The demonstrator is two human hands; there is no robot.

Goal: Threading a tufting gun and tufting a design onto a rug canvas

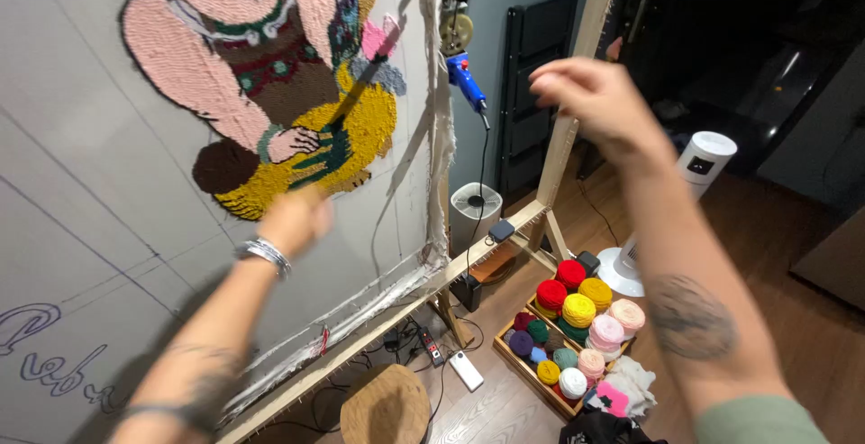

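Rug-tufting workshop: stretched cloth on wood frame [505, 237], yarn crate [568, 340], tufting gun [467, 79].

Your left hand [293, 221] is against the stretched cloth [81, 255] on the left, just below the tufted figure [270, 75], while your right hand [590, 97] is raised to the right of the wooden frame [505, 246]. A tufting gun [466, 79] hangs at the frame's right edge. On the floor [793, 255] below and to the right sits a crate of yarn [572, 336], with a stool [387, 405] near you to its left.
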